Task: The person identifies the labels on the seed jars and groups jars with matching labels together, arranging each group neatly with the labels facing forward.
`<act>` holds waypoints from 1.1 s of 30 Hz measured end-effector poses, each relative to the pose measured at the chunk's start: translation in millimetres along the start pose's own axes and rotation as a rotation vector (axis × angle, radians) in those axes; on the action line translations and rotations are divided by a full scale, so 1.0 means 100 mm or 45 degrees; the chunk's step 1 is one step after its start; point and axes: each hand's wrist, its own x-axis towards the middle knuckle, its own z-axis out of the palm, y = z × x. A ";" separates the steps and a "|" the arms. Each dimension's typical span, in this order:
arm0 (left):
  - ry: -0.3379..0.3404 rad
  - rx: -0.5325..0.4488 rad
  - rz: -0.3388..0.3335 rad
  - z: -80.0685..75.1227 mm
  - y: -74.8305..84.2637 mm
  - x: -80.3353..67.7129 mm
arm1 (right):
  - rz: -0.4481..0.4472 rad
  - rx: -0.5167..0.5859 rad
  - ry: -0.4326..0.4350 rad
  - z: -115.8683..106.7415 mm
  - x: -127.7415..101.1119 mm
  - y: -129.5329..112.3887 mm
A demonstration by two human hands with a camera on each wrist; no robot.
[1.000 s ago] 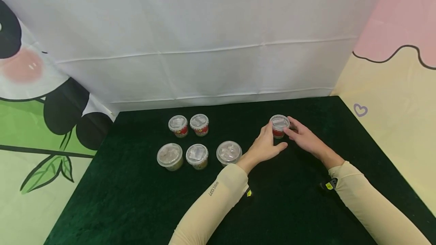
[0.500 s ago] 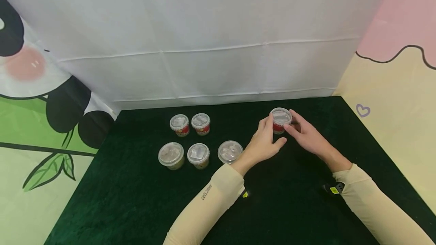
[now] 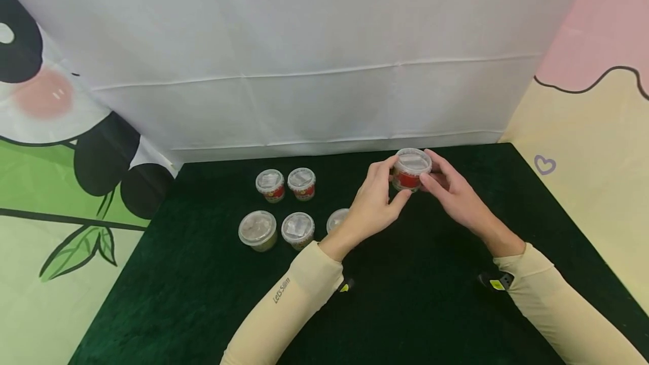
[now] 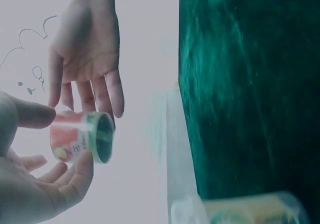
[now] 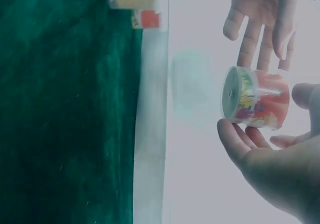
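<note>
Between my two hands is a small clear plastic tub (image 3: 408, 178) with a lid and a red label, raised off the green cloth. My left hand (image 3: 374, 199) holds its left side, the thumb pointing rightward in front. On the other side, my right hand (image 3: 453, 196) grips it, thumb at the front and fingers behind. Both wrist views show the tub (image 4: 75, 134) (image 5: 260, 101) from beneath, its patterned label reaching round the wall. In the left wrist view, fingers of the right hand (image 4: 92, 44) reach down to it; in the right wrist view, those of the left hand (image 5: 262, 9) do.
Two red-labelled tubs (image 3: 270, 185) (image 3: 302, 183) stand at the back left. Before them are a wider tub (image 3: 257, 230), another tub (image 3: 298, 230) and a tub (image 3: 337, 219) partly behind my left wrist. A white cloth wall (image 3: 324, 106) rises behind the green table (image 3: 203, 308).
The held tub has come up off the cloth and shifted slightly left, both hands moving with it. The left forearm now covers more of the tub in the front row.
</note>
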 end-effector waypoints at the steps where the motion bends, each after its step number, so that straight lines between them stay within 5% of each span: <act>1: 0.004 -0.004 0.010 -0.03 -0.01 -0.01 | -0.005 0.015 -0.006 0.01 0.01 -0.02; 8: 0.024 -0.085 -0.012 -0.22 -0.10 -0.07 | 0.066 0.153 -0.072 0.10 0.07 -0.13; 17: 0.054 -0.212 -0.050 -0.47 -0.11 -0.17 | 0.061 0.074 -0.076 0.20 0.08 -0.34; 33: 0.074 -0.249 -0.089 -0.54 -0.21 -0.28 | 0.051 0.100 -0.124 0.35 0.16 -0.34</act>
